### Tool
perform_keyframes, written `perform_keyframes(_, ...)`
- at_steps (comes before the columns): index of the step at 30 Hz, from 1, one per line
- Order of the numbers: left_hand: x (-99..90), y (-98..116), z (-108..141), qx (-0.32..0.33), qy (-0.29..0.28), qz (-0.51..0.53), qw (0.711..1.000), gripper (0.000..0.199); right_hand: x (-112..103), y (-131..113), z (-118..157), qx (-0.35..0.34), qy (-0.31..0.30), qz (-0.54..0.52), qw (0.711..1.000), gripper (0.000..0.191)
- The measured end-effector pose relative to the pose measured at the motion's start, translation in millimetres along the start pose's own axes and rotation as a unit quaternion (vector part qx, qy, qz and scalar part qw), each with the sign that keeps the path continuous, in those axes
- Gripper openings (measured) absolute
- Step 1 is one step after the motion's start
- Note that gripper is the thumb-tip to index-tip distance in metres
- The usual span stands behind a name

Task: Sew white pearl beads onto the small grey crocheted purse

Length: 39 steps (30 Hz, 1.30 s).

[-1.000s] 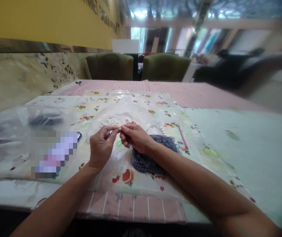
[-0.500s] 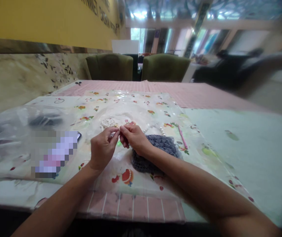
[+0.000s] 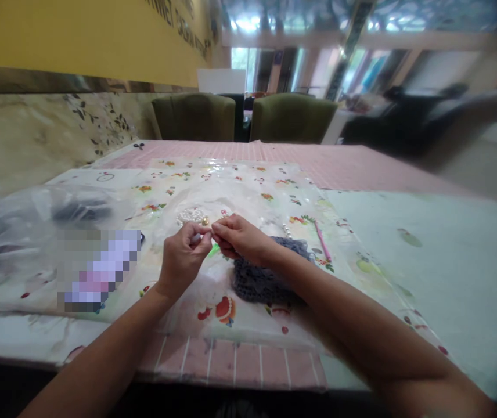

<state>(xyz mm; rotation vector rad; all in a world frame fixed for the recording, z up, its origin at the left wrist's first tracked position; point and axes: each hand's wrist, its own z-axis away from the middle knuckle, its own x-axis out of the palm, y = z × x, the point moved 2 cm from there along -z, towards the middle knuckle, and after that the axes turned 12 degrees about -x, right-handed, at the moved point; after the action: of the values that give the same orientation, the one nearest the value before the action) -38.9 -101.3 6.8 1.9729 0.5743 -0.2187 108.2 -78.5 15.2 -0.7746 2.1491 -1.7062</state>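
Note:
My left hand [image 3: 183, 255] is closed in a pinch, its thumb and forefinger meeting the fingertips of my right hand [image 3: 242, 239]. My right hand is pinched too. Whatever lies between the fingertips is too small to make out. Just beyond the hands a pile of white pearl beads [image 3: 191, 216] rests on the table with a small gold-coloured piece [image 3: 205, 221] at its edge. Under my right wrist lies a dark grey crocheted piece [image 3: 266, 281], partly hidden by the forearm. A short string of pearl beads [image 3: 287, 230] shows at its far edge. Something bright green [image 3: 214, 249] shows below the fingertips.
A pink crochet hook [image 3: 322, 241] lies right of the crocheted piece. On the left are a phone [image 3: 104, 267] with a blurred-out screen and a clear plastic bag [image 3: 35, 215] with dark contents. The table bears a fruit-patterned plastic cover [image 3: 240, 186]. Two green chairs [image 3: 294, 119] stand beyond.
My right hand has tilted slightly, with its fingers more curled. Both hands remain pinched together at nearly the same spot, and more of the green thing shows beneath them.

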Motion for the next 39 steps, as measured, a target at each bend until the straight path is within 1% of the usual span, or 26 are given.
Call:
perform_keyframes(2, 2.1, -1, 0, -0.049, -0.023, 0.044, 0.998, 0.011, -3, -1, 1, 0.048, -0.020, -0.075, 0.996, 0.041)
perform_keyframes(4, 3.8, -3, -1, -0.091, -0.048, 0.089, 0.991, 0.012, -5, 0, 1, 0.092, -0.038, -0.125, 0.987, 0.041)
perform_keyframes(7, 4.5, -5, -1, -0.122, -0.075, 0.133, 0.981, 0.014, -8, 2, 0, 0.130, -0.037, -0.167, 0.977, 0.039)
perform_keyframes(9, 3.7, -5, -2, -0.112, -0.077, 0.130, 0.982, 0.016, -9, 3, -1, 0.136, -0.029, -0.173, 0.975, 0.039)
perform_keyframes(14, 1.5, 0, -1, -0.061, -0.049, 0.071, 0.994, 0.017, -7, 2, -3, 0.141, -0.014, -0.157, 0.977, 0.040)
perform_keyframes(17, 1.8, 0, 0, -0.043, -0.048, 0.051, 0.997, 0.017, -8, 2, -2, 0.152, -0.009, -0.146, 0.977, 0.041)
perform_keyframes(20, 2.2, -1, 1, -0.026, -0.064, 0.036, 0.997, 0.017, -11, 2, 0, 0.171, -0.026, -0.142, 0.975, 0.042)
perform_keyframes(25, 2.4, -3, 1, -0.010, -0.109, 0.034, 0.993, 0.017, -17, 1, 1, 0.200, -0.085, -0.153, 0.964, 0.041)
perform_keyframes(30, 2.0, -5, 1, -0.021, -0.121, 0.035, 0.992, 0.015, -19, 3, 1, 0.216, -0.130, -0.168, 0.953, 0.040)
perform_keyframes(34, 3.7, -5, 1, -0.043, -0.117, 0.045, 0.991, 0.012, -19, 5, 1, 0.219, -0.138, -0.174, 0.950, 0.039)
perform_keyframes(36, 5.9, -6, 0, -0.072, -0.119, 0.066, 0.988, 0.012, -18, 4, 1, 0.216, -0.132, -0.165, 0.953, 0.039)
perform_keyframes(39, 9.6, -10, -3, -0.146, -0.130, 0.120, 0.973, 0.013, -19, 0, 2, 0.200, -0.128, -0.143, 0.961, 0.041)
